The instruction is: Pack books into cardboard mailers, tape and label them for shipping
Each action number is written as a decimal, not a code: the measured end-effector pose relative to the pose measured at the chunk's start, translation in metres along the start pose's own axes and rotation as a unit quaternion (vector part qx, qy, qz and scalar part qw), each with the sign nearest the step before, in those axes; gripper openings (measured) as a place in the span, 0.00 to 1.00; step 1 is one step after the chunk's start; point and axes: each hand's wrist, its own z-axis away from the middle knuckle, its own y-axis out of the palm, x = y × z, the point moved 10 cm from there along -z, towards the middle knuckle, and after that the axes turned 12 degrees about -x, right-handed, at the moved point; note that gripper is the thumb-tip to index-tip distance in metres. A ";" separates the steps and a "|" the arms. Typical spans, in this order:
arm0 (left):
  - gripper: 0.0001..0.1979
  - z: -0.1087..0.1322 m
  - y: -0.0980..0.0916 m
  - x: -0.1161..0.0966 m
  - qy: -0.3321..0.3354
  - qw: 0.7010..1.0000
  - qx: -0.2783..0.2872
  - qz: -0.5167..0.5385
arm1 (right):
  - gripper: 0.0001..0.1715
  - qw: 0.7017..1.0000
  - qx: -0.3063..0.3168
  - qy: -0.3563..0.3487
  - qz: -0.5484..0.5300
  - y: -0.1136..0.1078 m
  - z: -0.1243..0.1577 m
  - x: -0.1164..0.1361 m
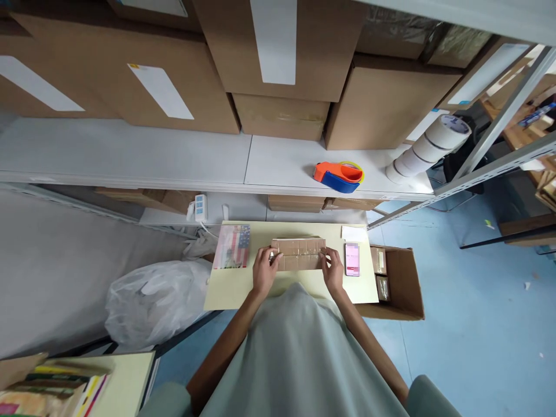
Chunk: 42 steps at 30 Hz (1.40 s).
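Observation:
A flat brown cardboard parcel [298, 253], covered with clear tape, lies on the pale yellow table [234, 289] in front of me. My left hand [264, 268] grips its left end with curled fingers. My right hand [332, 267] holds its right end the same way. A packet printed with a flag pattern [232, 247] lies to the left of the parcel. A phone with a pink screen [352, 259] lies to the right, below a white slip of paper [354, 233].
An open cardboard box [397, 284] with small packages stands on the floor at the right. A white plastic bag [152, 301] sits at the left. On the shelf [130, 156] above are large cartons, an orange and blue tape dispenser [339, 174] and tape rolls [428, 147].

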 end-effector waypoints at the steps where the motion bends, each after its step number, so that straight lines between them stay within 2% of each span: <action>1: 0.05 -0.001 -0.001 0.000 -0.001 1.000 -0.004 0.001 | 0.22 1.000 -0.002 -0.006 -0.001 0.002 -0.001 0.002; 6: 0.05 0.001 -0.004 0.005 -0.007 1.000 0.008 -0.011 | 0.24 1.000 0.023 0.012 0.012 0.010 0.001 -0.006; 10: 0.06 0.015 -0.002 0.014 -0.008 0.999 0.038 -0.023 | 0.27 0.997 0.057 0.042 0.031 0.007 0.018 -0.024; 16: 0.04 0.036 0.013 0.033 -0.012 0.996 0.077 -0.036 | 0.25 0.994 0.070 0.064 0.050 0.007 0.040 -0.048; 23: 0.03 0.027 0.030 0.031 -0.007 0.997 0.063 -0.034 | 0.27 0.995 0.048 0.087 0.010 0.009 0.025 -0.065; 27: 0.06 0.025 0.029 0.033 -0.020 0.998 0.052 -0.015 | 0.29 0.989 0.032 0.126 -0.073 0.007 0.016 -0.077; 31: 0.10 0.024 0.028 0.044 -0.047 0.998 0.039 0.029 | 0.31 0.987 0.019 0.129 -0.096 0.006 0.012 -0.083; 34: 0.17 0.020 0.033 0.061 -0.098 0.991 0.050 0.078 | 0.33 0.987 0.031 0.120 -0.104 0.006 0.011 -0.085; 37: 0.21 0.011 0.044 0.069 -0.134 0.977 0.117 0.116 | 0.36 0.980 0.076 0.130 -0.129 0.010 0.008 -0.086; 39: 0.22 -0.003 0.043 0.063 -0.117 0.977 0.137 0.117 | 0.37 0.980 0.099 0.117 -0.125 0.011 -0.004 -0.077; 42: 0.21 -0.041 0.024 0.036 -0.061 0.990 0.072 0.101 | 0.36 0.993 0.069 0.053 -0.082 -0.002 -0.046 -0.037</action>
